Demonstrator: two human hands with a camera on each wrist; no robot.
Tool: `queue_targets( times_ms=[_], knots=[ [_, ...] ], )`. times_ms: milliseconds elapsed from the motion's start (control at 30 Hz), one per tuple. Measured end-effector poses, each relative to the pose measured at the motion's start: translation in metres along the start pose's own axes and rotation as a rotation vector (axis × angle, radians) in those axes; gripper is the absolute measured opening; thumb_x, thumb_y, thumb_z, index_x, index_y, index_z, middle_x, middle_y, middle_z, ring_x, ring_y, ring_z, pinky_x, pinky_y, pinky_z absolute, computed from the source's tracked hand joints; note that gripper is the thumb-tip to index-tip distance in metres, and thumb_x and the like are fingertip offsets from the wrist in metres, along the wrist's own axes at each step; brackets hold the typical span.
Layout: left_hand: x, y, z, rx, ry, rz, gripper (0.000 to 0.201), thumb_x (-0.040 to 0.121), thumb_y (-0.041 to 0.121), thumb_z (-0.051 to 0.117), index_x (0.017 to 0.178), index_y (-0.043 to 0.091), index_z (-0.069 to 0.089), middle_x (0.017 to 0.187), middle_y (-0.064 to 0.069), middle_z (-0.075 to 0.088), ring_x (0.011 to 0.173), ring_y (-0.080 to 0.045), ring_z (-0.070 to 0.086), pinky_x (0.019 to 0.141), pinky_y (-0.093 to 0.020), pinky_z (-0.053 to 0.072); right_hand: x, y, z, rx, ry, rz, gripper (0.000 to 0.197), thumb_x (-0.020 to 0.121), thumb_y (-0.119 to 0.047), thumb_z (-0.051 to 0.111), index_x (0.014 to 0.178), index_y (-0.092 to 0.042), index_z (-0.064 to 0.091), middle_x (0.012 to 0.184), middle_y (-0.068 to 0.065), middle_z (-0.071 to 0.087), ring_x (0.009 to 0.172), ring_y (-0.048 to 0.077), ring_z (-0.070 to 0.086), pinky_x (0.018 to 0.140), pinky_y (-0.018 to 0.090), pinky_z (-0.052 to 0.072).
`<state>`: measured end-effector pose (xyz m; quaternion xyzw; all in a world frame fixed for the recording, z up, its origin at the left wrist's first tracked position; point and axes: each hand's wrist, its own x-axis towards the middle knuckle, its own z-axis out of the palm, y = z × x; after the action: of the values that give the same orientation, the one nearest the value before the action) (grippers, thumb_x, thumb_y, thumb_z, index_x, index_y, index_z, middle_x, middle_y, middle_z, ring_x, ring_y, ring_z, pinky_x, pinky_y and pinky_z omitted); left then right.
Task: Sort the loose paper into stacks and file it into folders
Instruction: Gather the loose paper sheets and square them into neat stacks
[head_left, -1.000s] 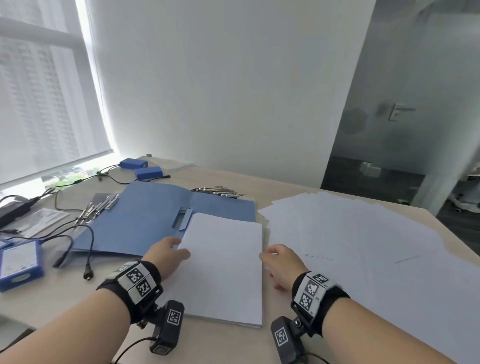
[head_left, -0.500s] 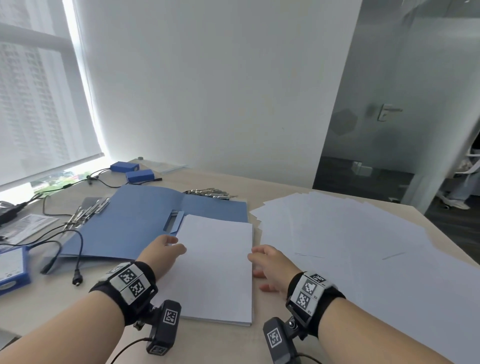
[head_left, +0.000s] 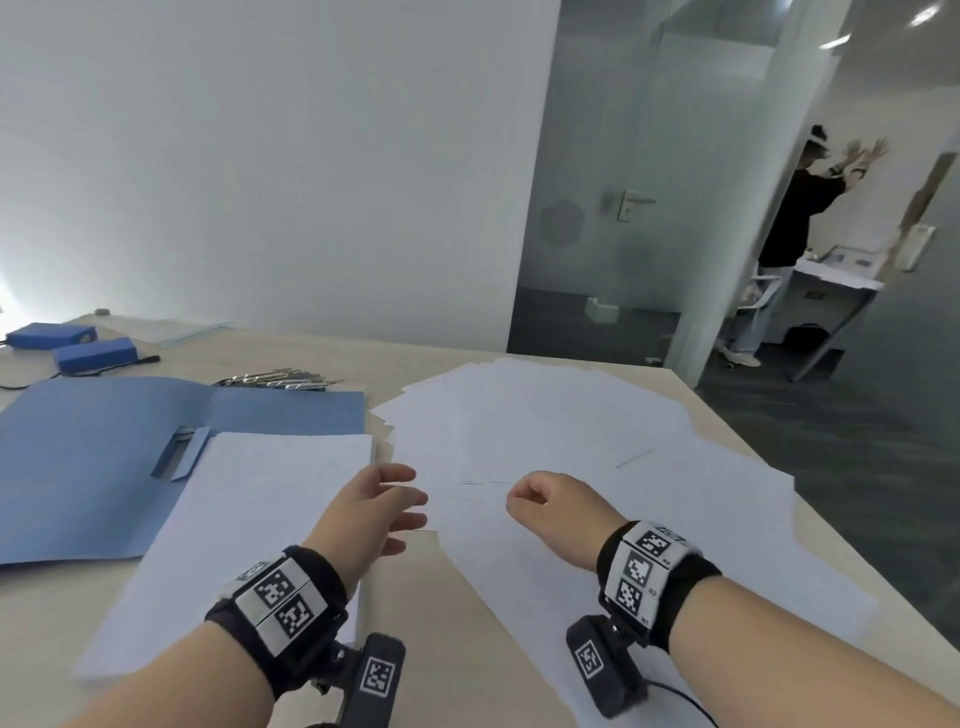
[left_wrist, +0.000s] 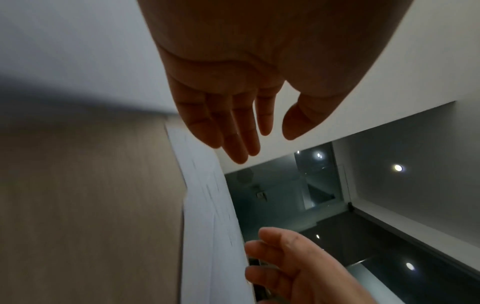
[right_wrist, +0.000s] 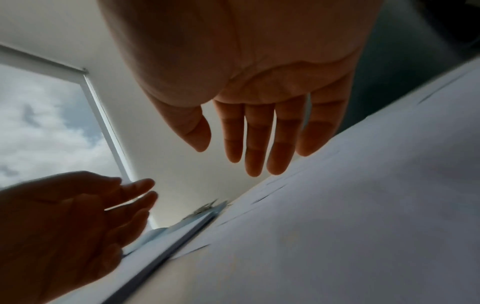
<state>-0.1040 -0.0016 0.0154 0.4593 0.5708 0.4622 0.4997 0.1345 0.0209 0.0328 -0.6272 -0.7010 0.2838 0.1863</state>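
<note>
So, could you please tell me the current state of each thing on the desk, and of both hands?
Blue folder: lying open, flat on the desk.
Neat paper stack: squared up, overlapping the folder's right half.
Loose sheets: spread out, overlapping, unsorted.
Left hand: open, holding nothing, over the stack's right edge.
Right hand: open, holding nothing, over the loose sheets.

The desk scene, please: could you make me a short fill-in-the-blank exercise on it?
1. The open folder is ____ in colour.
2. The neat stack lies partly on the ____.
3. The loose sheets are spread to the ____ of the stack.
4. The left hand and right hand hold ____.

Missing words: blue; folder; right; nothing
</note>
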Motion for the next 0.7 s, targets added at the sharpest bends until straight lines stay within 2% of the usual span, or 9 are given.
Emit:
queue_targets(
  times_ms=[67, 267, 367, 400, 467, 533, 633, 700],
  knots=[
    [0.001, -0.007, 0.023, -0.055, -0.045, -0.035, 0.019, 0.095, 0.018, 0.064, 0.113, 0.023, 0.064, 0.105, -0.001, 0.077, 0.094, -0.018, 0.075, 0.079, -0.037, 0.056, -0.003, 0.029, -0.021, -0.142, 0.028, 0.057, 0.024, 0.093, -0.047, 0.055, 0.11, -0.033, 0.065, 0.11, -0.018, 0.065, 0.101, 0.005, 0.061, 0.09, 0.026, 0.049],
    [0.008, -0.013, 0.077, -0.059, -0.097, -0.059, 0.016, 0.092, 0.019, 0.066, 0.109, 0.019, 0.066, 0.111, -0.001, 0.074, 0.106, -0.018, 0.068, 0.092, -0.043, 0.052, -0.021, 0.114, -0.083, -0.368, 0.058, 0.322, 0.038, 0.093, -0.051, 0.052, 0.125, -0.032, 0.059, 0.131, -0.009, 0.059, 0.114, 0.015, 0.059, 0.099, 0.033, 0.049],
    [0.013, -0.007, 0.092, 0.018, -0.092, -0.037, 0.036, 0.071, 0.036, 0.063, 0.106, 0.024, 0.067, 0.108, 0.002, 0.069, 0.097, -0.017, 0.062, 0.08, -0.036, 0.048, -0.033, 0.148, -0.104, -0.479, 0.054, 0.461, 0.049, 0.091, -0.055, 0.05, 0.134, -0.034, 0.052, 0.144, -0.003, 0.05, 0.123, 0.021, 0.055, 0.101, 0.035, 0.046],
    [0.015, -0.005, 0.096, 0.04, -0.087, -0.042, 0.038, 0.07, 0.037, 0.062, 0.106, 0.025, 0.067, 0.107, 0.002, 0.066, 0.093, -0.016, 0.058, 0.078, -0.035, 0.045, -0.038, 0.156, -0.109, -0.507, 0.056, 0.501, 0.053, 0.09, -0.058, 0.05, 0.137, -0.034, 0.05, 0.146, -0.002, 0.047, 0.125, 0.023, 0.054, 0.101, 0.034, 0.045],
    [0.021, -0.005, 0.104, 0.048, -0.068, -0.066, 0.03, 0.082, 0.03, 0.067, 0.111, 0.024, 0.064, 0.108, 0.0, 0.062, 0.094, -0.016, 0.054, 0.081, -0.035, 0.042, -0.045, 0.169, -0.116, -0.518, 0.054, 0.551, 0.065, 0.086, -0.065, 0.052, 0.143, -0.035, 0.044, 0.15, 0.0, 0.045, 0.128, 0.026, 0.053, 0.102, 0.034, 0.044],
    [0.028, -0.006, 0.112, 0.042, -0.044, -0.086, 0.024, 0.091, 0.021, 0.064, 0.115, 0.022, 0.061, 0.108, 0.001, 0.059, 0.095, -0.014, 0.052, 0.082, -0.034, 0.04, -0.052, 0.177, -0.12, -0.496, 0.013, 0.569, 0.079, 0.083, -0.072, 0.055, 0.149, -0.034, 0.037, 0.152, 0.0, 0.043, 0.13, 0.026, 0.052, 0.103, 0.032, 0.043],
    [0.03, -0.002, 0.121, 0.027, -0.031, -0.108, 0.024, 0.094, 0.018, 0.06, 0.118, 0.02, 0.058, 0.107, 0.003, 0.056, 0.106, -0.022, 0.049, 0.085, -0.036, 0.038, -0.058, 0.182, -0.113, -0.48, -0.091, 0.567, 0.099, 0.073, -0.08, 0.06, 0.154, -0.034, 0.027, 0.153, -0.001, 0.041, 0.134, 0.023, 0.049, 0.106, 0.032, 0.042],
    [0.029, 0.003, 0.126, 0.004, -0.025, -0.136, 0.023, 0.095, 0.018, 0.059, 0.118, 0.02, 0.059, 0.113, 0.0, 0.054, 0.113, -0.025, 0.046, 0.09, -0.04, 0.04, -0.058, 0.183, -0.108, -0.535, -0.114, 0.566, 0.106, 0.068, -0.083, 0.058, 0.156, -0.036, 0.022, 0.156, 0.0, 0.036, 0.138, 0.026, 0.044, 0.108, 0.034, 0.04]
  ],
)
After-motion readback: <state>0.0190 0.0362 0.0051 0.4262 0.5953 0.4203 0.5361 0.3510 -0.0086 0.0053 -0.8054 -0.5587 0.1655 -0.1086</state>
